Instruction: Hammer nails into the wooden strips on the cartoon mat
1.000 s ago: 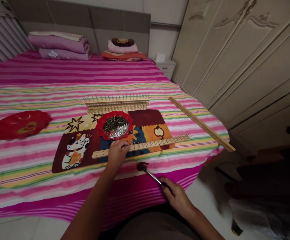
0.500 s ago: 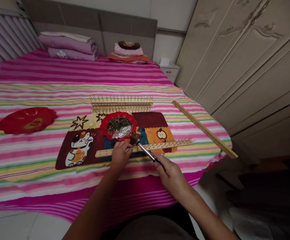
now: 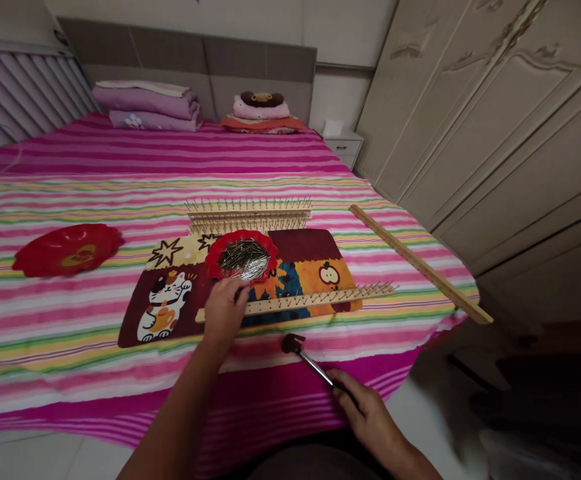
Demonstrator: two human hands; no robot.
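Note:
My left hand rests over the left part of a wooden strip studded with upright nails, just below a red dish full of loose nails. Its fingers are curled; what they pinch is hidden. My right hand grips the handle of a small hammer, whose head lies on the bedspread in front of the strip. The strip lies across a patchwork mat with a cat picture.
A stack of nailed strips lies behind the dish. A long bare wooden strip runs diagonally at the bed's right edge. Another red dish sits far left. Folded bedding is at the headboard; a wardrobe stands right.
Half a second ago the hammer head was up at the strip beside my left fingers. It has dropped back toward me onto the bedspread. My left hand has shifted slightly left.

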